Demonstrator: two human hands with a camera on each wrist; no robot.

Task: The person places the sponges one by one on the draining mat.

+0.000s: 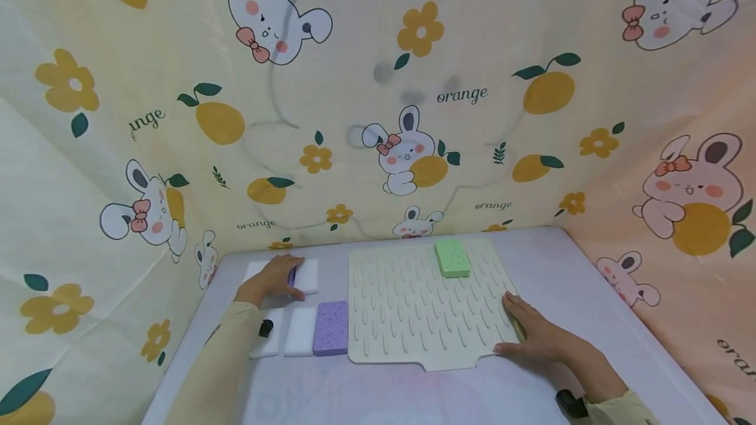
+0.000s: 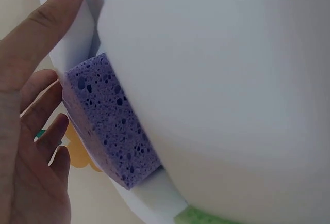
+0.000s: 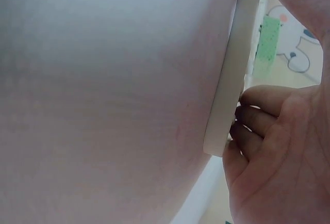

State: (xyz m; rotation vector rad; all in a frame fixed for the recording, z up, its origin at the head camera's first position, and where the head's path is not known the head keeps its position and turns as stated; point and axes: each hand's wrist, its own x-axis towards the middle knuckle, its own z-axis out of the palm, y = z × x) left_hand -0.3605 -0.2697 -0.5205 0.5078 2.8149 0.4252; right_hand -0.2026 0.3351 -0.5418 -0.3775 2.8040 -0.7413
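My left hand [image 1: 274, 279] is over the back row of rectangular pads at the left of the table. Its fingers reach beside a purple sponge [image 2: 116, 121], mostly hidden by the hand in the head view; the thumb stands apart from it. White pads [image 1: 307, 276] lie on either side. My right hand [image 1: 540, 330] rests against the right edge of a cream ribbed mat [image 1: 407, 307], fingers along the side and thumb near the front corner. A green sponge [image 1: 452, 258] lies on the mat's far part.
In the front row lie two white pads [image 1: 300, 332] and another purple sponge [image 1: 331, 328], close beside the mat's left edge. The pale table [image 1: 366, 399] is bordered by a cloth [image 1: 354, 71] printed with rabbits and oranges at the back and sides.
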